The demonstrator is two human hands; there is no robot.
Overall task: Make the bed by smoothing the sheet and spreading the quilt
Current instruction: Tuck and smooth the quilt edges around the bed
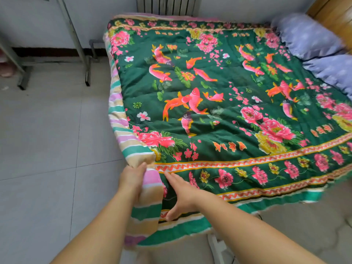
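Note:
A dark green quilt (pixel 219 103) printed with pink flowers and orange fish lies spread over the bed. Its striped pink, tan and green underside (pixel 122 121) shows along the left edge and is folded up at the near left corner. My left hand (pixel 132 178) grips that striped corner fold. My right hand (pixel 182 193) lies flat on the quilt's border just to the right of the fold, fingers spread, thumb down by the edge. The sheet beneath is hidden.
Two lilac pillows (pixel 312 40) lie at the far right of the bed by a wooden headboard (pixel 337 18). A radiator (pixel 167 5) stands behind the bed. A grey metal frame (pixel 76 40) stands on the pale tiled floor (pixel 47 140) to the left.

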